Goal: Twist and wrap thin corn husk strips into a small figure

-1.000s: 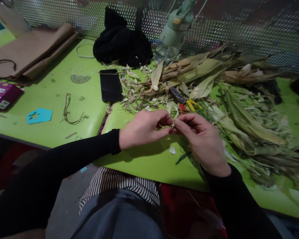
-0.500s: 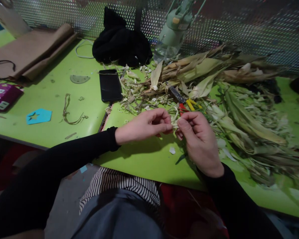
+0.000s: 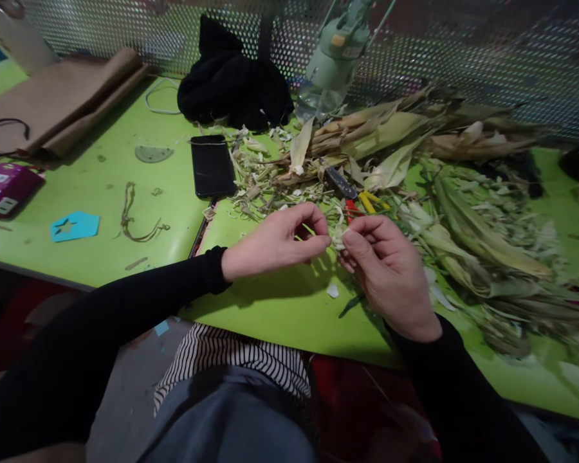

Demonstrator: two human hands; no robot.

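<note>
Over the near edge of the green table, my right hand [image 3: 390,276] pinches a small, pale, knotted-looking piece of corn husk [image 3: 338,236] between thumb and fingertips. Just to its left, my left hand [image 3: 284,241] has thumb and forefinger closed together in a ring shape. Its fingertips are right beside the husk piece; whether a thin strand is between them is too small to tell. Beyond the hands lie pliers [image 3: 350,193] with red and yellow handles, their dark jaws among husk scraps. Long dry corn husks [image 3: 381,138] are heaped behind them.
A black phone [image 3: 213,166] lies left of the scraps. Behind stand a green water bottle [image 3: 335,67] and a bundled black cloth [image 3: 236,90]. More green husks [image 3: 492,231] cover the right side. A blue star-cut card [image 3: 74,226] and brown paper bag [image 3: 62,106] are at left.
My left fingertips have drawn slightly left, away from the husk piece. My right hand still holds it and has hardly moved. The objects on the table are unchanged.
</note>
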